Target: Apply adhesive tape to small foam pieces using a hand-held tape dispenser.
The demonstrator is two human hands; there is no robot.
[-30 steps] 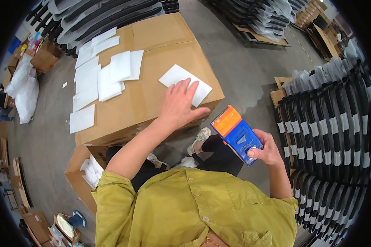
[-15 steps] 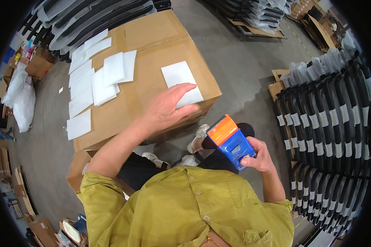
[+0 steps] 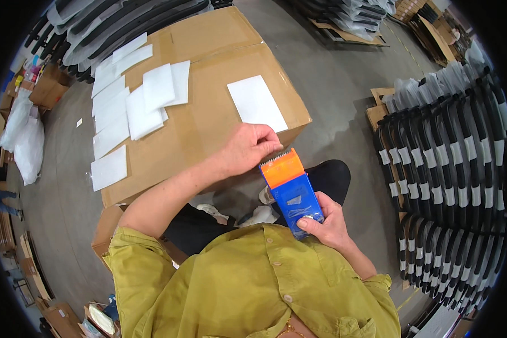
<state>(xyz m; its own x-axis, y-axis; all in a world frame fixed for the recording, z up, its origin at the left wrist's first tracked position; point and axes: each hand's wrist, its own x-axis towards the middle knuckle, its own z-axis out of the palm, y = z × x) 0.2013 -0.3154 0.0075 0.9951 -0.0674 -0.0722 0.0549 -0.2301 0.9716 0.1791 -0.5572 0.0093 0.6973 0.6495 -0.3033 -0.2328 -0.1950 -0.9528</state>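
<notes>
A worker in an olive button-up shirt [image 3: 248, 276] holds a blue-and-orange tape dispenser [image 3: 292, 194] just off the near edge of a large cardboard box [image 3: 205, 121] on a warehouse floor [image 3: 335, 84]. The right hand [image 3: 328, 222] is wrapped around the dispenser's near end, its thumb pressed on the blue casing, while the orange head and its toothed edge tilt far and slightly left. The left hand [image 3: 260, 141], thumb and fingertips drawn narrowly together, is just beside those teeth; whether it pinches a strip of tape cannot be told. Just beyond that hand, a single white sheet [image 3: 257, 101] lies flat on the box top toward its right edge. Well apart to the left, a group of similar white sheets [image 3: 108, 169] is spread along the box's left side, several overlapping. At right stands a stack of curved black parts [image 3: 442, 163] banded in white; at far left, more black parts [image 3: 132, 31] are layered with pale wrapping. Bulky white plastic bags [image 3: 29, 143] slump on the floor at left.
</notes>
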